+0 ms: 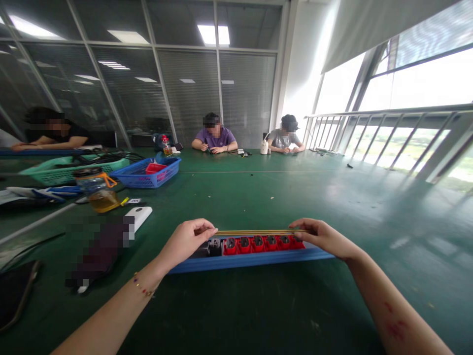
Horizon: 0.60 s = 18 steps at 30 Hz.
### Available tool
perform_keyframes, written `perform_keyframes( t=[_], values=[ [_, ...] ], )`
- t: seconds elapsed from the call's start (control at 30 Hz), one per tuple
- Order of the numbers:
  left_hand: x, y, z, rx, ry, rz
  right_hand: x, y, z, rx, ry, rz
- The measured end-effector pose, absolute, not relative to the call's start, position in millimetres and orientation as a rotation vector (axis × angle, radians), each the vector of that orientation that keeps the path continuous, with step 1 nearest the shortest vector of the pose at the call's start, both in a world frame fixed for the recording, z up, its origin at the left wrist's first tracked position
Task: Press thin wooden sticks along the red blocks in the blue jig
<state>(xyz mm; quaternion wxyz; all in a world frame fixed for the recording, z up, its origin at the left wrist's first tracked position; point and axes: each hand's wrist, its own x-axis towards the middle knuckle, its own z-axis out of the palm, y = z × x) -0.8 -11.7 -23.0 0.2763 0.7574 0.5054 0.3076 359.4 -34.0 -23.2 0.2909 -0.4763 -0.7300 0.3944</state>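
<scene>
In front of me lies a long blue housing point(254, 261), with several red socket modules point(244, 245) in a row inside it. A black module point(215, 247) sits at the left end of that row. Thin brass-coloured strips point(254, 231) run along the row's far side. My left hand point(185, 241) pinches their left end between thumb and fingers, above the housing's left part. At the right end, my right hand point(325, 237) has its fingers closed on the same strips, over the last red module. The fingers partly hide both ends of the strips.
To the left are a power bank point(139, 217), a phone point(16, 291), a jar of amber liquid point(99, 193), a blue basket point(148, 175) and a green basket point(55, 171). People sit along the far side of the green table point(236, 197). A railing point(388, 118) stands at right.
</scene>
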Motion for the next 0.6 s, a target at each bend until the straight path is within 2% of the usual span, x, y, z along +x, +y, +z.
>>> perform_keyframes(
  t=[0.2,0.43,0.6],
  values=[
    [6.1,-21.4,-20.8,2.044,1.36,0.807,362.2,-28.0,-41.3,-1.37,-1.813,0.923],
    [7.0,-18.6,-30.0,2.074,1.468,0.734,357.5,-21.6,-63.0,-1.626,-1.788,0.37],
    [4.9,-14.6,-37.7,2.104,1.513,0.707,357.6,-19.5,-68.2,-1.635,-1.763,0.336]
  ],
)
